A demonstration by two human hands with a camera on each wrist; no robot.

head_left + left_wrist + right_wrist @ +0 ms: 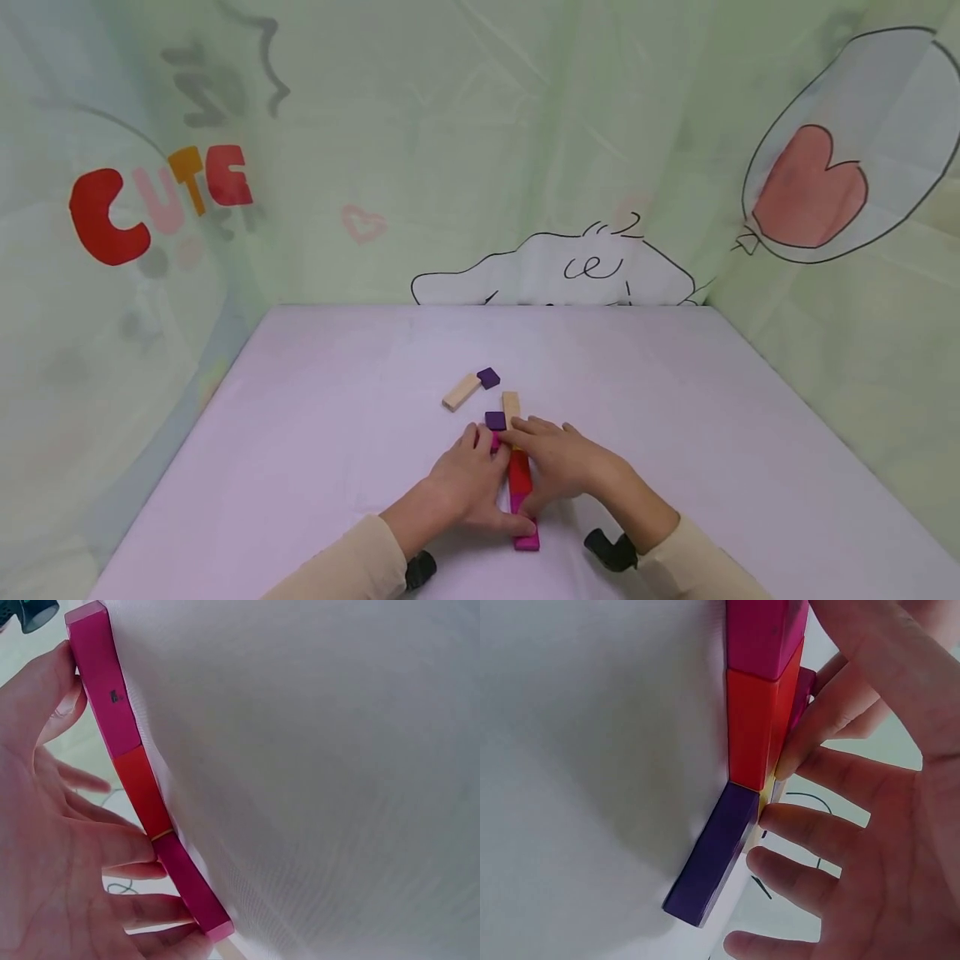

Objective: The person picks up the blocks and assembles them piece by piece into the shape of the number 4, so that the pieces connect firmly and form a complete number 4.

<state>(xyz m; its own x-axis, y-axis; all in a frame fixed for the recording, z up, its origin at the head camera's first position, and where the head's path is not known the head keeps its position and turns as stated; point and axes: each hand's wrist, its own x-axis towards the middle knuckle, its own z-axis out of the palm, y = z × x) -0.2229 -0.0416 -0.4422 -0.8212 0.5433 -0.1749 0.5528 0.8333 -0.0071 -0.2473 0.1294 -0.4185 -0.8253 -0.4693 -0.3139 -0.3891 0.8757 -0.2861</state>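
Observation:
A line of toy blocks runs away from me: a magenta block (527,542) nearest, then a red block (519,472) and a thin bit of yellow. Stretched along its left side is my left hand (468,483), thumb over the near magenta end, fingertips on another magenta block (195,885) beside the line. My right hand (566,462) spreads over the line from the right, its fingertips near the yellow piece (766,791) and its thumb beside the magenta part. In the right wrist view, a purple block (712,855) angles off from the red one's end.
Beyond the hands, a natural wood block (511,406) stands in line with the row, with a purple block (495,420) to its left. Farther off lie another wood block (461,392) and a small purple one (488,378). A printed curtain (465,150) borders the white table (337,375).

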